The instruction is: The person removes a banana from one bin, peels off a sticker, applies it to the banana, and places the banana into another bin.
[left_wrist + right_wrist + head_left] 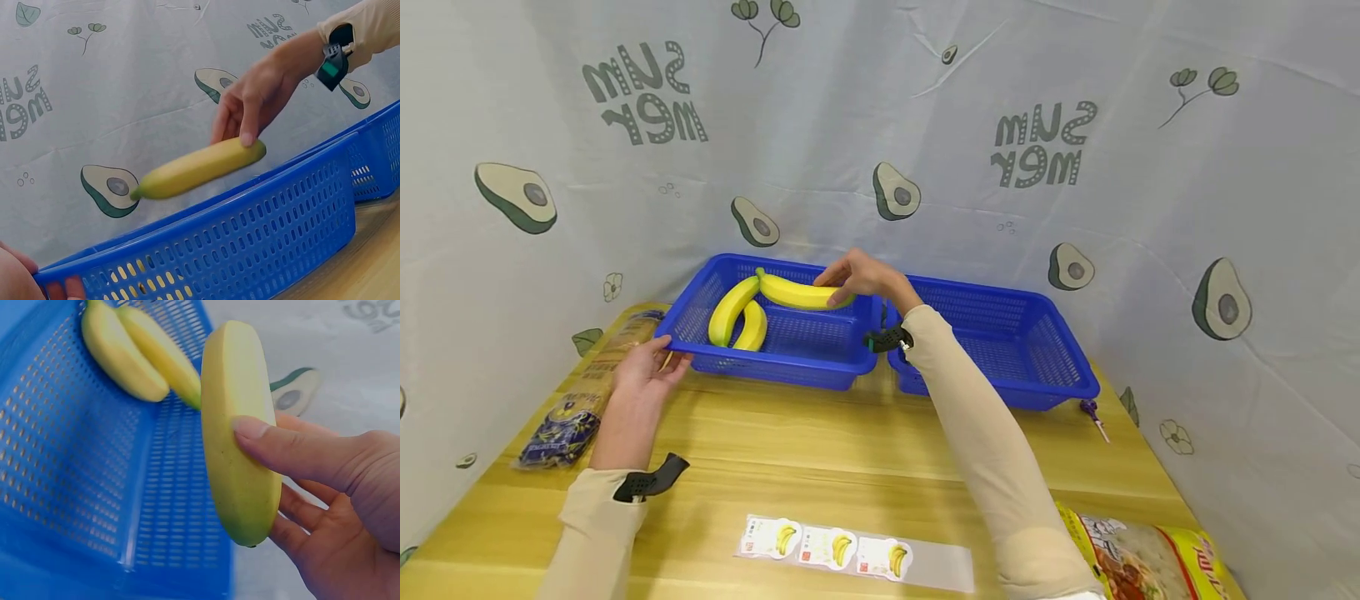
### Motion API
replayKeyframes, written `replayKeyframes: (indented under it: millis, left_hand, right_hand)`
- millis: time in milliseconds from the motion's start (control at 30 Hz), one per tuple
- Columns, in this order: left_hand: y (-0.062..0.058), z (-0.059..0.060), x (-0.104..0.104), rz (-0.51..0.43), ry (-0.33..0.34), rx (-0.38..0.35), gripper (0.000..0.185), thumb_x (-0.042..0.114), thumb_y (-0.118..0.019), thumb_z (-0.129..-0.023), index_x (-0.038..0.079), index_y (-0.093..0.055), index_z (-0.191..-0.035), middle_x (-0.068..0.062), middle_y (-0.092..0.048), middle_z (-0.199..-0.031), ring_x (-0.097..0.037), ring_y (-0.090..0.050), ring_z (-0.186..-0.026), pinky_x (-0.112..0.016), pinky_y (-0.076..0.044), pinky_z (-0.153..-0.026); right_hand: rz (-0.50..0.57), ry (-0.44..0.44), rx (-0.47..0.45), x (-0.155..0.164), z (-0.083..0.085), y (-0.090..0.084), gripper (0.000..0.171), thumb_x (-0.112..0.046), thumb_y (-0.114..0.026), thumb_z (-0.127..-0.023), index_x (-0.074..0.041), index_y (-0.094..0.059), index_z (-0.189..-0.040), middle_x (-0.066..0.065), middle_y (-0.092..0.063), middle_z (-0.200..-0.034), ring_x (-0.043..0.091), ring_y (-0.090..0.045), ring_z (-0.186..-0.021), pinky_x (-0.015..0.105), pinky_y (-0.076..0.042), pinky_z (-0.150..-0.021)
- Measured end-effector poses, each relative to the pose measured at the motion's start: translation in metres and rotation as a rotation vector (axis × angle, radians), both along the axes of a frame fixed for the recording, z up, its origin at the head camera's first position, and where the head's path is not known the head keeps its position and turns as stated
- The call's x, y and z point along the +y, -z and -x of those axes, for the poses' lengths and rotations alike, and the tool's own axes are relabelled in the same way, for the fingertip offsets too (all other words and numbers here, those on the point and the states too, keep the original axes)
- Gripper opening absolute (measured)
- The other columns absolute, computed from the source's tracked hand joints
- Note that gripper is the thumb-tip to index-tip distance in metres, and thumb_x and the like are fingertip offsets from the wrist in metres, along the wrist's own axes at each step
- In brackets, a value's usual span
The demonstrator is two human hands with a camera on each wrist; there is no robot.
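My right hand (863, 275) pinches a yellow banana (797, 293) near one end, thumb on one side and fingers on the other. In the left wrist view this banana (197, 170) hangs above the rim of the left blue basket (775, 372). Two more bananas (730, 312) lie inside that basket at its left side, also seen in the right wrist view as a pair of bananas (122, 353). At the basket's front left corner, my left hand (646, 367) grips the rim, with its thumb on top and fingers beneath.
A second blue basket (1000, 398) stands close on the right. Packaged noodles (561, 425) lie along the left edge, and a yellow food packet (1150, 554) at the front right. A strip with banana stickers (842, 550) lies in front. A small purple item (1092, 410) sits beside the right basket.
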State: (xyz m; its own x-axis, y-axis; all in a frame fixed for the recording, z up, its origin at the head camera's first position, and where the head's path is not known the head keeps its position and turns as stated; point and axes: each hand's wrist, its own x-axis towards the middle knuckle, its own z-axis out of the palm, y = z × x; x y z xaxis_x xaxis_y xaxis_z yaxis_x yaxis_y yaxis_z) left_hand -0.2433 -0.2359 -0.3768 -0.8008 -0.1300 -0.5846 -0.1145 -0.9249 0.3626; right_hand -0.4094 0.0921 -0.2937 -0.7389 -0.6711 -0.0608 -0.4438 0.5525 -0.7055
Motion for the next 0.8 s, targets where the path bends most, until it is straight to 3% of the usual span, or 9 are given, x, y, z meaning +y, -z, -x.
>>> replayKeyframes:
  millis: [233, 433, 600, 800]
  left_hand:
    - [0.002, 0.001, -0.003, -0.029, -0.011, -0.002, 0.086, 0.001, -0.06, -0.107, 0.055, -0.025, -0.164, 0.007, -0.056, -0.125, -0.009, -0.048, -0.13, -0.029, -0.057, -0.103]
    - [0.002, 0.002, 0.0, -0.013, -0.021, 0.003, 0.079, 0.0, -0.06, -0.107, 0.045, -0.032, -0.165, 0.004, -0.059, -0.12, -0.009, -0.048, -0.132, -0.029, -0.058, -0.1]
    - [0.003, 0.001, 0.001, -0.022, -0.034, 0.015, 0.086, 0.0, -0.06, -0.107, 0.053, -0.026, -0.165, 0.005, -0.059, -0.123, -0.01, -0.045, -0.137, -0.029, -0.058, -0.102]
    - [0.003, -0.001, 0.002, -0.008, -0.04, 0.015, 0.09, -0.001, -0.062, -0.106, 0.058, -0.025, -0.163, 0.006, -0.057, -0.129, -0.01, -0.047, -0.132, -0.029, -0.058, -0.102]
  right_hand:
    - [0.014, -0.059, 0.078, 0.013, -0.018, -0.024, 0.043, 0.009, -0.082, -0.09, 0.004, -0.074, -0.133, 0.02, -0.074, -0.132, 0.032, -0.072, -0.123, 0.037, -0.061, -0.101]
    - [0.01, -0.095, 0.158, 0.027, -0.035, -0.036, 0.041, 0.01, -0.083, -0.09, 0.005, -0.075, -0.129, 0.021, -0.076, -0.128, 0.034, -0.073, -0.12, 0.038, -0.061, -0.101]
    - [0.012, -0.127, 0.168, 0.033, -0.048, -0.039, 0.04, 0.008, -0.082, -0.091, 0.004, -0.075, -0.13, 0.02, -0.076, -0.128, 0.032, -0.074, -0.12, 0.037, -0.062, -0.098]
    - [0.035, -0.138, 0.177, 0.042, -0.064, -0.041, 0.04, 0.006, -0.082, -0.092, 0.003, -0.075, -0.131, 0.019, -0.076, -0.128, 0.03, -0.074, -0.118, 0.036, -0.062, -0.099]
